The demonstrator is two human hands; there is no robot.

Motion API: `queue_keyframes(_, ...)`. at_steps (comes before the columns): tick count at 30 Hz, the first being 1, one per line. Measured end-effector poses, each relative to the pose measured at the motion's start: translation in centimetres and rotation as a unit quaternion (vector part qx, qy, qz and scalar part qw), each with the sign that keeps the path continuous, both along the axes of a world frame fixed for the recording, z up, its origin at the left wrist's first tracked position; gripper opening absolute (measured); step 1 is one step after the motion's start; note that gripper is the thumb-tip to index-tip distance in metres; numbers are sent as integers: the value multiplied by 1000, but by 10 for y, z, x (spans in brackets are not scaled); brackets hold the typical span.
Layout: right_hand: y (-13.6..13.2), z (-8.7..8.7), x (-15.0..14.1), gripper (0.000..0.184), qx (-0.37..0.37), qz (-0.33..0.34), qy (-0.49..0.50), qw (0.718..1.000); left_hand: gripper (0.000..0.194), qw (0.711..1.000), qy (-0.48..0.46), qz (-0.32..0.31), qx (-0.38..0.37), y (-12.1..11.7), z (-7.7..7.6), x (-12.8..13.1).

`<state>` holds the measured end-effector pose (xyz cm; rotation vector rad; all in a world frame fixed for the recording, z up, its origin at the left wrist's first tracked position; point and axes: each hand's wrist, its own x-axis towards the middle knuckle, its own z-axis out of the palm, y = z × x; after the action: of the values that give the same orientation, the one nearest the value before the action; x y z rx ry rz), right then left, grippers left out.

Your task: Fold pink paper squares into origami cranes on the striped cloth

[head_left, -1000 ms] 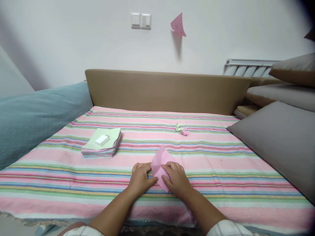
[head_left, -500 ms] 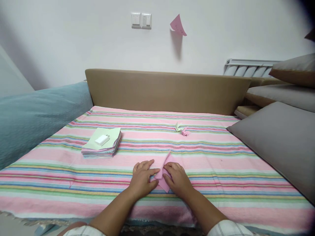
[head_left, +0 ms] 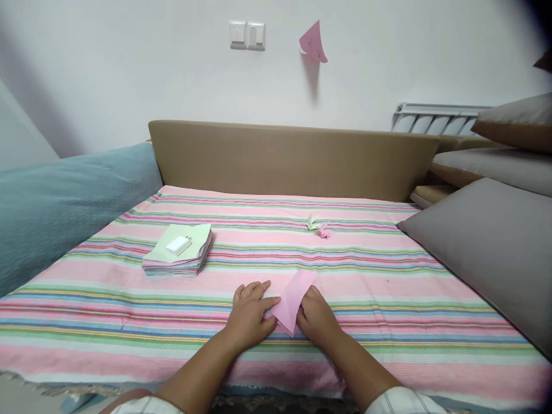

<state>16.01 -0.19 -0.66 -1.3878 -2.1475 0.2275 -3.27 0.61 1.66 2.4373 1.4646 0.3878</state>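
A folded pink paper lies on the striped cloth near its front edge. My left hand rests flat beside it, fingers stretched out, index fingertip pressing the paper's left edge. My right hand sits on the paper's right side with its fingers bent onto the fold, pressing it down; part of the paper is hidden under that hand.
A stack of coloured paper sheets with a small white block on top lies at the left. Two small folded paper figures sit further back. A teal blanket is left, grey cushions right, a tan backrest behind.
The pink paper's raised flap has been folded over and now lies flatter, slanting up to the right. My right hand shifted slightly right; my left hand's fingers stretched out flat.
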Motion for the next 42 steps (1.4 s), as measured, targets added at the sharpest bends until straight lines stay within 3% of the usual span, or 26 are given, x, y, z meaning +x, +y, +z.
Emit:
queue_keyframes(20,-6,-3,-3,26,31,0,2,1000,48,1000,8,-11,-9,-1,3,0)
queue_keyframes(33,-7,-9,-5,21,67,2,-37,997,54,1000,6,-17,-22,1,6,-1)
queue_keyframes(42,-10,-5,-8,20,77,-13,-44,996,55,999,5,-13,-37,4,7,-4)
